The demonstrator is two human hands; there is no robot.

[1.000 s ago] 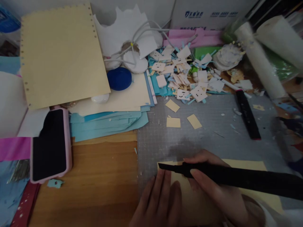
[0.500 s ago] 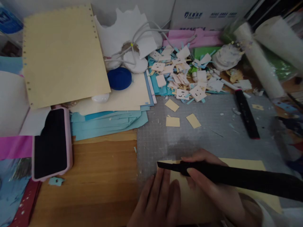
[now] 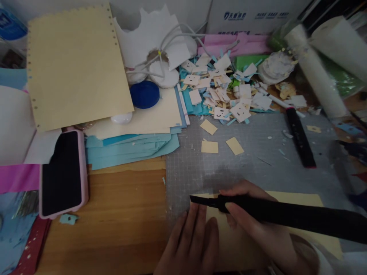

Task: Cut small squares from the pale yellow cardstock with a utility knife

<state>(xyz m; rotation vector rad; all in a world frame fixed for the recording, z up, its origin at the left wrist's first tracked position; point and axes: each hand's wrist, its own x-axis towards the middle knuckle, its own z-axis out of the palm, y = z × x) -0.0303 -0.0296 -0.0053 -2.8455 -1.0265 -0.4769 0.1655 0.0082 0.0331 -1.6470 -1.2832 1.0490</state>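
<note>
My right hand is closed around a black craft knife, whose dark blade points left. The blade tip lies at the upper left corner of a cream sheet of paper, just above my left fingertips. My left hand rests with its fingers stretched out on the left end of that sheet, holding nothing. Beneath the paper is a grey gridded cutting mat. Beyond my hands lie three small cream paper rectangles, one of them a flat piece nearest me. My right hand hides part of the sheet.
Paper cutouts with drawn faces heap behind the mat. A black marker lies at the right. To the left are a phone, a blue lid, blue paper stacks and a punched cream sheet.
</note>
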